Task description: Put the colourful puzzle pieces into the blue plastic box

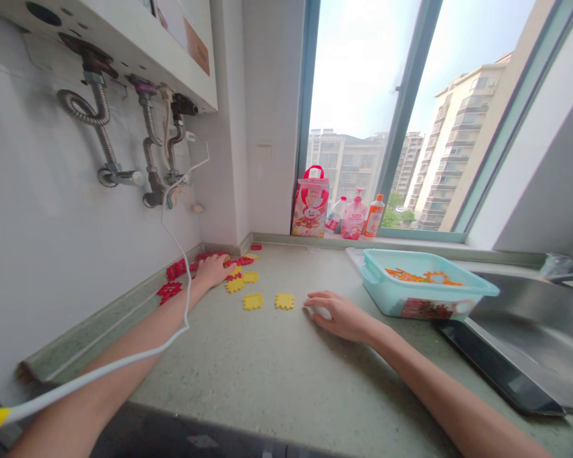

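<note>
My left hand [212, 270] reaches into toothed, flat plastic building pieces by the left wall, its fingers apart and partly over them. Red building pieces [169, 291] lie around that hand in a pile. Close to its fingertips are several yellow building pieces [235, 285]. Two more lie apart toward the middle: a yellow piece with a raised rim [253, 301] and a flatter yellow square [284, 301]. My right hand [337, 315] rests low over the counter, just right of that square, fingers spread and holding nothing.
A light-blue tub [423, 308] with orange pieces [434, 278] stands at right, beside the metal sink [539, 318]. A dark flat tray [501, 369] lies along the sink's edge. A white cable [172, 343] crosses before my left arm. Bottles [354, 219] line the windowsill.
</note>
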`<state>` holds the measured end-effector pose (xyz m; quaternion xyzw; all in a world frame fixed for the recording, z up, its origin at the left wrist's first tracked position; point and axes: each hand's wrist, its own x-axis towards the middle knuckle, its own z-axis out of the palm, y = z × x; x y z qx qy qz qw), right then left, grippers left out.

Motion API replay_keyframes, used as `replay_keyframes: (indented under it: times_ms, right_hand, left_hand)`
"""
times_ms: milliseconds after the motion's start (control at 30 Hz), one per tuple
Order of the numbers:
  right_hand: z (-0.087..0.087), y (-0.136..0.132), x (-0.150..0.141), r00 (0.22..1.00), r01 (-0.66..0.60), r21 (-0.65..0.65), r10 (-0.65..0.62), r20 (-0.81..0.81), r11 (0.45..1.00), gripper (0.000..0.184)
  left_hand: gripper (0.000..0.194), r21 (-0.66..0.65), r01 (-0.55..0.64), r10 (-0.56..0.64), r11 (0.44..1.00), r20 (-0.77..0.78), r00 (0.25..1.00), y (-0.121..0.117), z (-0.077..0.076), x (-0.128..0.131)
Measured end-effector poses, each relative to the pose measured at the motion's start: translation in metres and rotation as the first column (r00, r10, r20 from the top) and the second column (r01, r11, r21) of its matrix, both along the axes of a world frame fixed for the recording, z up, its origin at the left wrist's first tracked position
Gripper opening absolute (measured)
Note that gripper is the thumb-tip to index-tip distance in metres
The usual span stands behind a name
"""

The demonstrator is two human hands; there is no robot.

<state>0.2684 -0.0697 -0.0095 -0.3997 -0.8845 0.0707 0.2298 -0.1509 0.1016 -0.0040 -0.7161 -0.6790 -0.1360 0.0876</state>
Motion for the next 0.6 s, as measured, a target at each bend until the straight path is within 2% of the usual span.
replay_keyframes:
  times_ms: [100,200,333,433,500,600]
  right_hand:
    - [0.001,0.000,-0.001,1.000,0.011,-0.016,-0.011,-0.004,1.000,0.034]
    - [0.003,-0.001,-0.001,1.000,0.015,-0.029,-0.015,0.002,0.999,0.035]
    - [0.005,-0.001,-0.001,0.999,0.031,-0.047,-0.030,0.027,0.998,0.036]
    - [0.004,-0.001,-0.001,0.999,0.038,-0.042,-0.037,0.031,0.998,0.036]
    - [0.003,0.000,-0.001,0.999,0.030,-0.029,-0.029,0.029,0.999,0.034]
    - [0.002,0.001,-0.003,1.000,0.005,0.002,-0.005,0.018,1.000,0.034]
  left_hand:
    - [0.066,0.080,0.123,-0.122,0.989,-0.025,0.992,-0.010,0.004,0.007]
    - [0.060,0.091,0.307,-0.304,0.947,-0.045,0.952,-0.022,0.010,0.018]
    - [0.053,0.051,0.521,-0.522,0.852,0.004,0.853,-0.038,0.014,0.038]
    - [0.059,0.027,0.657,-0.654,0.754,0.128,0.745,-0.047,0.014,0.050]
    - [0.062,0.023,0.690,-0.679,0.724,0.203,0.705,-0.049,0.013,0.054]
    - [0.054,0.059,0.629,-0.619,0.775,0.271,0.737,-0.045,0.010,0.056]
